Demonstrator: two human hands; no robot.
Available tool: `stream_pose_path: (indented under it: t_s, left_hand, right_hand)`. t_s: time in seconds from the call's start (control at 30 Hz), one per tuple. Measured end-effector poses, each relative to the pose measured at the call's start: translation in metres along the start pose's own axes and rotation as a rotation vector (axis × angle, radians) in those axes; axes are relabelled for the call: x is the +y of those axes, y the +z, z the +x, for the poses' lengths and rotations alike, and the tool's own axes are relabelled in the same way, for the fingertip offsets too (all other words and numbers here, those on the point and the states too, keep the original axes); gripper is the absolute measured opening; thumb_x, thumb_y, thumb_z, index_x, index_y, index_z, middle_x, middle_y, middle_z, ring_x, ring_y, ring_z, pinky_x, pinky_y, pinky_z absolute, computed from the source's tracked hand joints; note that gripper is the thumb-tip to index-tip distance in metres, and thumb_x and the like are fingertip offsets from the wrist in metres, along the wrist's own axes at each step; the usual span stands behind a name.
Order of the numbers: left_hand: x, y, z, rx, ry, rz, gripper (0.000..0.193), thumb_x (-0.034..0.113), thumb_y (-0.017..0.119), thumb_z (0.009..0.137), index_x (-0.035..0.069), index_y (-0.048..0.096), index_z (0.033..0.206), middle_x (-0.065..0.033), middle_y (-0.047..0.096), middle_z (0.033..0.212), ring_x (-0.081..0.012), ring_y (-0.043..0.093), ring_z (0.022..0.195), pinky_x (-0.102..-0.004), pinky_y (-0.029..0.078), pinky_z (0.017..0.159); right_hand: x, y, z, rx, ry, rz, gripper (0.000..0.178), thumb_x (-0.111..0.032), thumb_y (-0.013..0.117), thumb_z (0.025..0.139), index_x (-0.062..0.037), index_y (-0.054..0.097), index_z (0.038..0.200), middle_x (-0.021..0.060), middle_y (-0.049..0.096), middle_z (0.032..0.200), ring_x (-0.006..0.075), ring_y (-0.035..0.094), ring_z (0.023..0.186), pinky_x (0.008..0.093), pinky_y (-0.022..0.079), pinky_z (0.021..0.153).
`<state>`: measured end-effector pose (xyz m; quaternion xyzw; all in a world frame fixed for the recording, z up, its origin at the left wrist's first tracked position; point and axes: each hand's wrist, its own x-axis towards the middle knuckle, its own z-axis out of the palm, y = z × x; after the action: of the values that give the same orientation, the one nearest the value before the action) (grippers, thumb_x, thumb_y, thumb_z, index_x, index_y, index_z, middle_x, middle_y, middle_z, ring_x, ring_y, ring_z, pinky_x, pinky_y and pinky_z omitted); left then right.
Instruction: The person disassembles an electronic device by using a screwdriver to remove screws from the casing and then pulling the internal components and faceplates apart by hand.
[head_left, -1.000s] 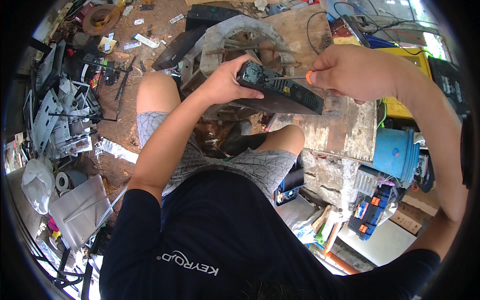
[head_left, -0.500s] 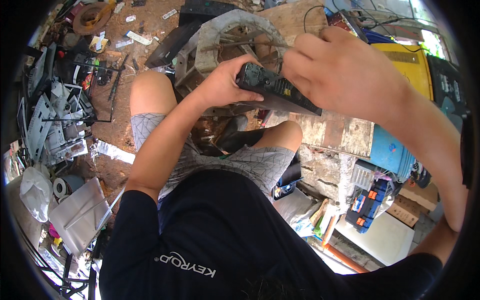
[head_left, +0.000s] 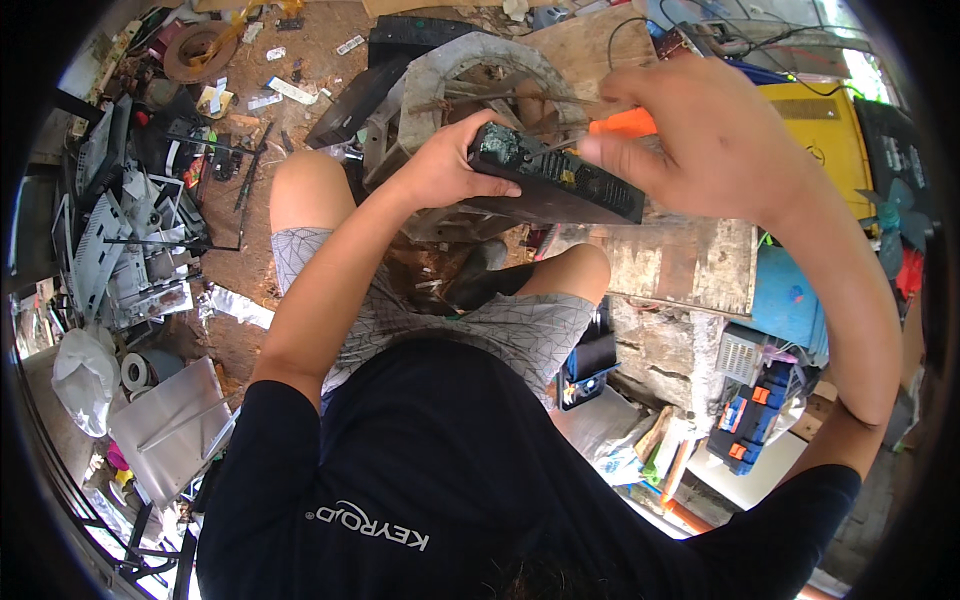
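My left hand [head_left: 448, 165] grips one end of a black, flat, box-shaped electronic device [head_left: 555, 197], with the thumb along its lower edge. The device's narrow side faces up, showing vent slots and a broken-looking corner near my fingers. In my right hand [head_left: 715, 140] is a screwdriver [head_left: 622, 123] with an orange handle. Its thin shaft runs left to the device's upturned side, close to the damaged corner; whether the tip touches is too small to tell. Beneath the device stands an octagonal grey frame [head_left: 420, 90].
Metal and plastic scrap [head_left: 130, 240] is heaped at the left. Worn wooden boards [head_left: 690, 265] lie right of my knees. Beyond them are a yellow case [head_left: 820, 140], a blue container [head_left: 785, 295] and a dark blue toolbox [head_left: 750, 415]. Black panels [head_left: 350, 105] rest behind the frame.
The fingers of my right hand have loosened and shifted, so the orange screwdriver handle now shows. My left hand still holds the device in nearly the same place.
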<state>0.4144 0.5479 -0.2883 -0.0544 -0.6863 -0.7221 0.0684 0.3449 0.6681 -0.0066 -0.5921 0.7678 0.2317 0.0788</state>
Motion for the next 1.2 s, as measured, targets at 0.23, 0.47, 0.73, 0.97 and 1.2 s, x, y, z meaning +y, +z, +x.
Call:
stream_pose_path:
  t_s: [0.23,0.47,0.73,0.97,1.2]
  left_hand:
    - [0.0,0.003,0.001,-0.005,0.029,-0.079,0.055,0.004,0.089,0.07,0.005,0.056,0.114,0.0028,0.066,0.096,-0.0069,0.059,0.089,-0.0259,0.05,0.083]
    - [-0.003,0.001,0.002,-0.017,0.026,-0.065,0.056,0.002,0.088,0.071,0.006,0.055,0.116,0.0038,0.065,0.098,-0.0059,0.058,0.091,-0.0254,0.049,0.084]
    - [-0.001,0.003,0.003,-0.025,0.024,-0.127,0.056,0.002,0.088,0.072,0.005,0.054,0.116,0.0032,0.066,0.098,-0.0053,0.058,0.091,-0.0255,0.05,0.084]
    - [0.001,0.002,0.001,-0.021,-0.025,-0.098,0.057,0.002,0.089,0.07,0.007,0.056,0.117,0.0042,0.062,0.1,-0.0073,0.057,0.094,-0.0263,0.049,0.084]
    - [-0.005,0.002,0.001,0.01,0.026,-0.092,0.057,0.006,0.09,0.071,0.006,0.055,0.116,0.0026,0.066,0.099,-0.0061,0.059,0.092,-0.0259,0.05,0.086]
  right_hand:
    - [0.004,0.009,0.004,0.244,-0.335,-0.082,0.018,-0.018,0.063,0.088,-0.0031,0.061,0.097,0.0135,0.06,0.097,0.0359,0.064,0.087,0.0474,0.05,0.075]
    - [-0.006,0.016,-0.002,0.272,-0.149,0.066,0.018,-0.009,0.064,0.085,-0.0055,0.061,0.102,0.0122,0.06,0.101,0.0335,0.063,0.091,0.0455,0.05,0.078]
    - [0.005,0.027,0.001,0.487,-0.317,0.36,0.037,-0.012,0.069,0.083,-0.0095,0.061,0.119,0.0108,0.067,0.087,0.0338,0.065,0.081,0.0439,0.051,0.076]
    - [0.011,0.02,-0.003,0.345,-0.167,0.14,0.032,-0.023,0.068,0.088,-0.0114,0.062,0.118,0.0131,0.069,0.092,0.0336,0.066,0.089,0.0434,0.052,0.077]
    - [-0.001,0.006,-0.001,0.118,-0.027,0.121,0.036,-0.019,0.067,0.087,-0.0098,0.061,0.12,0.0113,0.067,0.11,0.0332,0.065,0.1,0.0434,0.051,0.085]
